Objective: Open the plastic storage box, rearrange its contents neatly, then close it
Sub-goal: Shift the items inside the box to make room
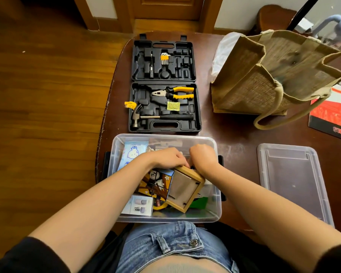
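Note:
The clear plastic storage box stands open at the table's near edge, its lid lying flat to the right. Inside, my left hand and my right hand both grip the upper edge of a tilted wooden picture frame, back side up. Left of the frame lies a picture cube with a panda. A blue cartoon packet rests at the box's far left and a small white product box at the near left. Something green and something yellow show under the frame.
An open black tool case with yellow pliers, a hammer and hex keys lies just beyond the box. A jute bag stands at the back right, a red and black booklet at the right edge. Wooden floor lies left.

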`<state>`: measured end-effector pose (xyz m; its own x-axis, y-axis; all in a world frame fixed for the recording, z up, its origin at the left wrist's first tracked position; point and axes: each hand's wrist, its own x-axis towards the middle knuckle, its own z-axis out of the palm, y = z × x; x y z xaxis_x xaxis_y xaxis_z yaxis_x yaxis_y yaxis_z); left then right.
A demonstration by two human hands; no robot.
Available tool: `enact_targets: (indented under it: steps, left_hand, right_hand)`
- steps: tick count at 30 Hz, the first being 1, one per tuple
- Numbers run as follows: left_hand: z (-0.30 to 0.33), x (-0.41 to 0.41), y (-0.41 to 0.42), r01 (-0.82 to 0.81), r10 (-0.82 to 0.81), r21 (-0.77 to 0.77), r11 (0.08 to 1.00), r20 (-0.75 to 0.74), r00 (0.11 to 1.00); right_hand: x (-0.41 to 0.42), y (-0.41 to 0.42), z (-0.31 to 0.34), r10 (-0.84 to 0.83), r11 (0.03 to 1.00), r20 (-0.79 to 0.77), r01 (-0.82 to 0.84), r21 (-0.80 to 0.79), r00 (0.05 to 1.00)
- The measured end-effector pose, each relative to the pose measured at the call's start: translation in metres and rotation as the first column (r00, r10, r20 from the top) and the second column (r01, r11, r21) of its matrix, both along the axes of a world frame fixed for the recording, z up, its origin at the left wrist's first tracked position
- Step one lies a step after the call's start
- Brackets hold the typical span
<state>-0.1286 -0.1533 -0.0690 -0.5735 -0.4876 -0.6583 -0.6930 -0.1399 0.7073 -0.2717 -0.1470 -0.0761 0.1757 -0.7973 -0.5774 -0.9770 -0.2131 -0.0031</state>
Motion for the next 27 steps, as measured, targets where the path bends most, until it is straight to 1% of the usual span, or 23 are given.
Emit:
enact_targets:
  steps: [3, 8, 10, 15, 18, 20, 22, 23, 25, 27]
  left_hand:
    - [0.000, 0.003, 0.001, -0.040, 0.041, 0.034, 0.999, -0.047, 0.998]
    - [0.000, 0.002, 0.003, -0.069, 0.071, 0.037, 0.997, -0.050, 0.996]
    - [-0.001, 0.002, 0.004, -0.071, 0.073, 0.033, 0.997, -0.043, 0.996]
    - [-0.007, -0.002, 0.005, -0.104, 0.104, -0.008, 0.995, -0.009, 0.995]
    - [-0.009, -0.005, 0.003, -0.129, 0.128, 0.011, 0.992, 0.026, 0.991]
    - [-0.011, -0.009, 0.001, -0.176, 0.177, -0.025, 0.984, 0.054, 0.983]
    - [-0.014, -0.016, -0.002, -0.221, 0.227, -0.067, 0.973, 0.098, 0.969]
    - [-0.016, -0.020, -0.004, -0.220, 0.228, -0.079, 0.972, 0.124, 0.966]
    - [-0.020, -0.028, -0.009, -0.164, 0.181, -0.107, 0.981, 0.184, 0.966]
    - [-0.022, -0.035, -0.015, -0.062, 0.096, -0.140, 0.988, 0.249, 0.964]
  right_hand:
    - [0.003, -0.004, -0.001, 0.017, 1.000, -0.020, -0.017, -0.006, 1.000]
    - [0.004, -0.004, -0.002, 0.047, 0.999, -0.044, -0.047, -0.015, 0.998]
    - [0.004, -0.003, 0.001, 0.027, 1.000, -0.022, -0.028, -0.008, 0.999]
    - [-0.005, 0.009, 0.014, -0.086, 0.996, 0.078, 0.084, 0.026, 0.993]
    - [-0.009, 0.029, 0.015, -0.084, 0.996, 0.101, 0.080, 0.044, 0.991]
    - [-0.010, 0.039, 0.015, -0.071, 0.997, 0.143, 0.065, 0.049, 0.987]
    - [-0.009, 0.042, 0.016, -0.020, 0.998, 0.159, 0.011, 0.058, 0.987]
    - [-0.009, 0.042, 0.016, 0.016, 0.998, 0.161, -0.026, 0.059, 0.987]
    - [-0.008, 0.044, 0.012, 0.063, 0.995, 0.177, -0.074, 0.060, 0.982]
    - [-0.007, 0.046, 0.011, 0.046, 0.996, 0.204, -0.061, 0.068, 0.978]
